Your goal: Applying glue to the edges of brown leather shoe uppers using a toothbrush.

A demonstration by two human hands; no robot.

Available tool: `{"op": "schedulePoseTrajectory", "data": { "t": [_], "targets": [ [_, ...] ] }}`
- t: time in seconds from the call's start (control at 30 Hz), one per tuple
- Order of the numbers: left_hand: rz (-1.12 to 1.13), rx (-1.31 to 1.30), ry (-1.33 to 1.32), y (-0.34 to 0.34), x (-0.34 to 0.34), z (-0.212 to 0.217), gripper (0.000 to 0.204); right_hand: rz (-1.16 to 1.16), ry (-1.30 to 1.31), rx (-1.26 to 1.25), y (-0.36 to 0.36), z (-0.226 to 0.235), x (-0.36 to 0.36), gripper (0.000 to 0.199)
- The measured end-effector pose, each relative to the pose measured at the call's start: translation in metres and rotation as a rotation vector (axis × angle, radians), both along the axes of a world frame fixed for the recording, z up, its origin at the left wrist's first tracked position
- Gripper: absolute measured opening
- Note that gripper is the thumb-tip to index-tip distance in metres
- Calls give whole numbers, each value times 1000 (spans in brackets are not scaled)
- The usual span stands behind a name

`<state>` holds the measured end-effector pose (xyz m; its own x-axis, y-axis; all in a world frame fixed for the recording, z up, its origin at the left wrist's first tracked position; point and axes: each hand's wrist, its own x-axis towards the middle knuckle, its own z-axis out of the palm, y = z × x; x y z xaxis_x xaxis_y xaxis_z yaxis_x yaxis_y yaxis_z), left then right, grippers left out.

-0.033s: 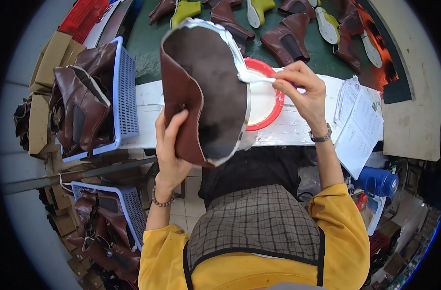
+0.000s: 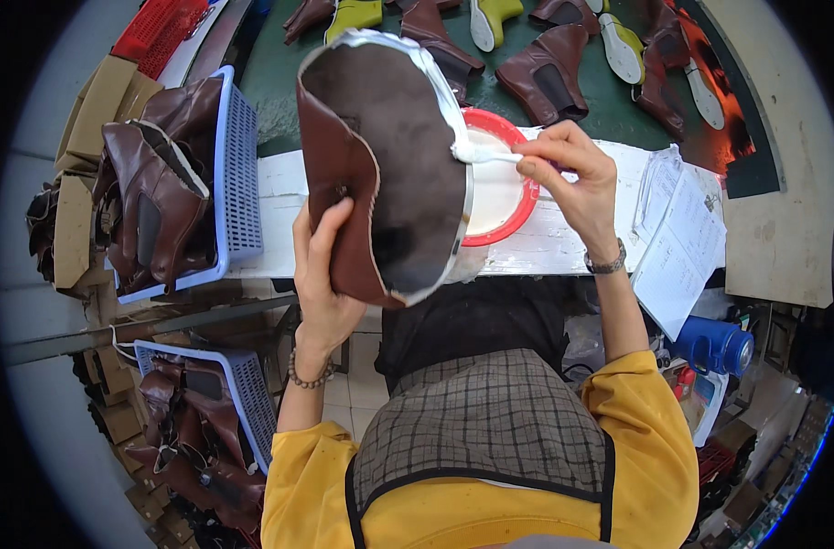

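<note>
My left hand (image 2: 327,265) grips a brown leather boot upper (image 2: 339,183) by its folded side, the thumb pressed on the leather. Its wide dark opening (image 2: 403,174) faces me. A thick white paste coats the far and right part of the rim. Between the thumb and fingers of my right hand (image 2: 572,178) is a slim white-handled brush (image 2: 495,156), its paste-covered head touching the right rim. Partly behind the upper stands a red bowl (image 2: 527,209) holding white paste.
Blue baskets of boot uppers stand at left, one higher (image 2: 238,183) and one lower (image 2: 247,393). Boot uppers (image 2: 547,78) and yellow-green shoe lasts (image 2: 623,50) lie on the green table (image 2: 279,110). Papers (image 2: 682,247) and a blue bottle (image 2: 714,346) are at right.
The boot upper has shifted slightly left and away from me, turning a little. The brush head has slid slightly along the rim toward me.
</note>
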<state>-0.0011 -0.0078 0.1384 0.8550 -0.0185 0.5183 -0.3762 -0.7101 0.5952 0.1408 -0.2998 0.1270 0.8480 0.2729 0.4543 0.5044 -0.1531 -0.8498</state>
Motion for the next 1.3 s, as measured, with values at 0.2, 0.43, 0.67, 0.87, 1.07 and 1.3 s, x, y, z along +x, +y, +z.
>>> {"op": "schedulePoseTrajectory", "data": {
  "t": [0.2,0.43,0.67,0.87,1.07,1.3],
  "targets": [
    [106,-8,-131,-9,20,-2,77,-6,-46,45,8,-9,-25,20],
    [188,-54,-289,-16,42,1,72,30,45,-24,12,-5,-43,20],
    [237,128,-450,-5,64,-16,71,136,172,-12,13,5,-52,16],
    [43,-300,-95,29,36,-18,78,-151,26,-412,-9,-15,-14,12],
    [-92,-673,498,104,-15,-55,77,-247,-131,-602,-18,-13,1,12],
    [-504,-1160,934,131,-24,-72,85,100,-326,-335,-2,25,21,17]
  ]
}}
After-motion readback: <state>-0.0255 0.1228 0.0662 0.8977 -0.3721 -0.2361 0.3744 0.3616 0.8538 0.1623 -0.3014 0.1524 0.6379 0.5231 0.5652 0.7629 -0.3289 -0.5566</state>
